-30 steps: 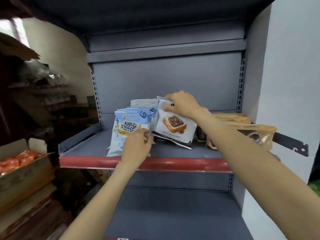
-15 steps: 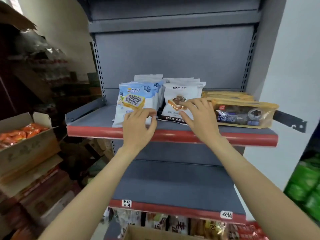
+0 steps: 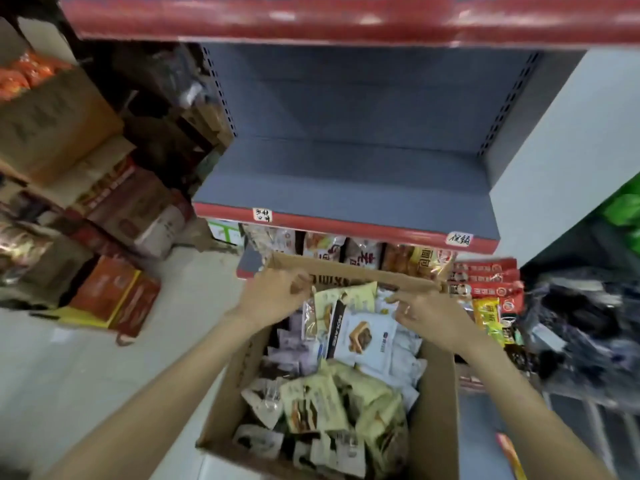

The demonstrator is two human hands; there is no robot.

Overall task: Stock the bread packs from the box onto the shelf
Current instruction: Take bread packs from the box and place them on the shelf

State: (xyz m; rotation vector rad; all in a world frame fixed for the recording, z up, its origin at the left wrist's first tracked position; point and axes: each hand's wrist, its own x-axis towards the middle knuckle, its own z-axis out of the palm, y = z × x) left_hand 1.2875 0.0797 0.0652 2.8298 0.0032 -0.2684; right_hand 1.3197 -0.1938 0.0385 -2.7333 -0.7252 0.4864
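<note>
A cardboard box (image 3: 437, 403) stands on the floor below me, filled with several bread packs. My left hand (image 3: 273, 296) reaches over the box's far left corner, and its curled fingers pinch the top corner of a pale green bread pack (image 3: 349, 299) that stands tilted. My right hand (image 3: 427, 315) hovers over the far right of the box with relaxed fingers touching white packs (image 3: 384, 306). A white pack with a chocolate toast picture (image 3: 363, 337) lies between my hands. More pale green packs (image 3: 318, 403) fill the near half. The grey shelf (image 3: 346, 188) in front holds nothing.
The red front edge of the upper shelf (image 3: 311, 19) runs across the top. Snack packs (image 3: 363, 254) fill the lowest shelf behind the box. Red packets (image 3: 485, 278) lie to the right, stacked cartons (image 3: 114, 209) to the left. A white wall (image 3: 554, 168) borders the shelf.
My view has dropped from the upper shelf to the box. Both hands left the packs standing on the upper shelf and came down into the box's far end.
</note>
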